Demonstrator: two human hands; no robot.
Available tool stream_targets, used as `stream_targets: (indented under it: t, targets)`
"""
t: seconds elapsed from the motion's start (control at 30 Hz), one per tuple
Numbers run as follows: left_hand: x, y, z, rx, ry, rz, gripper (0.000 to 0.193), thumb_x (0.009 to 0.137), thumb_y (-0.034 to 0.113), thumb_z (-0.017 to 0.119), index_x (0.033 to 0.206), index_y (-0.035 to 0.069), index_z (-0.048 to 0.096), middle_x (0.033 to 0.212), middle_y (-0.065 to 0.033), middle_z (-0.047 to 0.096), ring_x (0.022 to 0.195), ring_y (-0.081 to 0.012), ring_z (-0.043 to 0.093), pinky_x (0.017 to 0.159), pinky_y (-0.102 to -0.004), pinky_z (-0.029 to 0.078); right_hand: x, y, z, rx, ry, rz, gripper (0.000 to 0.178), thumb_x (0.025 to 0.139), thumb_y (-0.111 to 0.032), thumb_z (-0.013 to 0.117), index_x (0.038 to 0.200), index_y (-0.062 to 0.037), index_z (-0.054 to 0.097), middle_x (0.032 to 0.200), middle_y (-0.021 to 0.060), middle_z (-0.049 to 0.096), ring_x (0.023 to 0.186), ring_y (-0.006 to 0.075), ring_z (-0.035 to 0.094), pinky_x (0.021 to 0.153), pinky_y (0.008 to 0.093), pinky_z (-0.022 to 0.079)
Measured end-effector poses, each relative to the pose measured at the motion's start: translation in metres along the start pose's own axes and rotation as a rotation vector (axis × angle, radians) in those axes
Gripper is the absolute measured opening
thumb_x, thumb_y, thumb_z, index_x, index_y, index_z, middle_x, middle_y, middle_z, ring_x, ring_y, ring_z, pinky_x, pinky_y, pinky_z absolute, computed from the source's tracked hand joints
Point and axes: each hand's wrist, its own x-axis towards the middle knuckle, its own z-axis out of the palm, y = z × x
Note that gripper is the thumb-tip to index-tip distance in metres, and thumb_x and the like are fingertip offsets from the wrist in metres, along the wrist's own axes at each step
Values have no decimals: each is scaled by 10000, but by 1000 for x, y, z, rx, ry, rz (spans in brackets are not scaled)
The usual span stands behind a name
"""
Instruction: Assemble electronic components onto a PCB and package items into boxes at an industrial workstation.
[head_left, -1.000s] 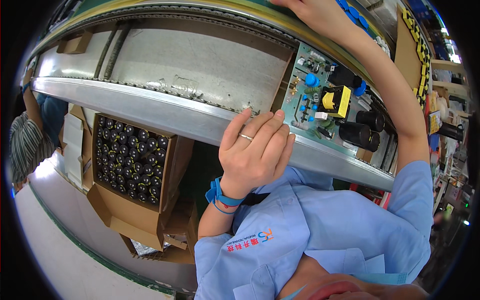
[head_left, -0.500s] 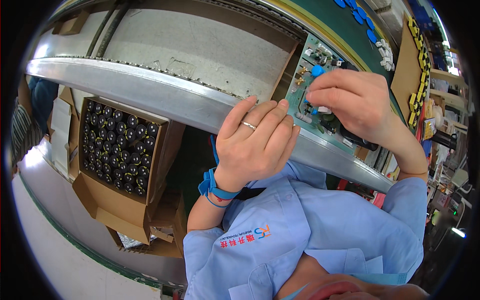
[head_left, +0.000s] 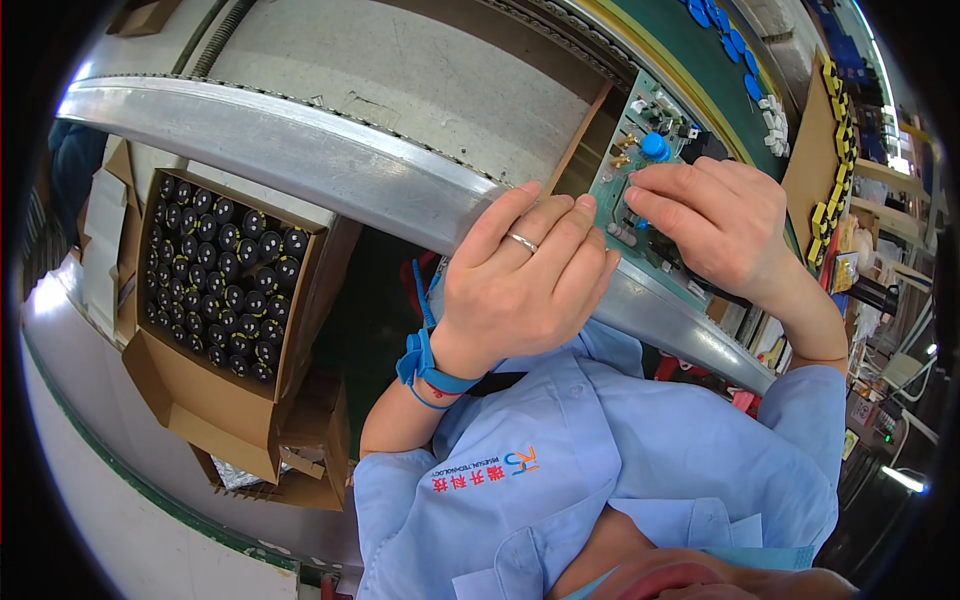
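A green circuit board (head_left: 607,188) lies across the metal conveyor rail (head_left: 300,140), carrying a round blue component (head_left: 655,147) and several small parts. Above its middle, my right hand (head_left: 715,222) is closed, with thumb and forefinger pinched close to the board's surface. Whatever those fingertips hold, if anything, is too small and covered to make out. My left hand (head_left: 530,275) lies palm down with its fingers stretched out, fingertips at the rail and the board's near left edge. Nothing shows in it; its palm side is hidden. A blue band (head_left: 430,368) circles the left wrist.
At the left, an open cardboard box (head_left: 308,300) holds many black cylindrical capacitors (head_left: 230,265). Beyond the board, blue discs (head_left: 735,42) and white parts (head_left: 773,127) lie beside a green belt. Yellow components (head_left: 822,215) line a cardboard sheet (head_left: 803,150) at the right.
The view has shifted slightly, so board and hands appear a little further right. My right fingers stay pinched over the board, and my left hand keeps its flat pose.
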Motion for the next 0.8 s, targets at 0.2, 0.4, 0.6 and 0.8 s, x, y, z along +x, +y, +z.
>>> stream_targets:
  t: [0.2,0.4,0.6,0.8]
  targets:
    - [0,0,1,-1,-1,3,53,769,155,670,795,109,667,908,-13,703,845,-151,672,946,-342,434,4,6,5,158,-22,-11,215,616,-82,651,827,-46,672,824,43,652,603,174,606,481,277,463]
    - [0,1,1,0,-19,4,52,773,155,669,795,108,669,910,-10,704,843,-150,672,942,-342,436,3,7,8,197,-74,-8,215,596,-60,664,811,-54,667,816,39,642,627,185,621,495,286,477]
    - [1,1,0,14,-35,8,42,778,159,666,787,118,670,915,-7,705,842,-145,673,951,-343,424,2,-1,9,194,-62,81,201,598,-38,676,797,-55,652,798,36,619,632,192,619,493,292,475]
    - [2,0,1,17,-51,2,37,780,158,667,783,122,674,912,-5,710,843,-145,677,966,-345,411,5,-7,9,193,-95,165,211,581,-28,704,775,-61,628,808,30,598,634,184,611,495,288,464]
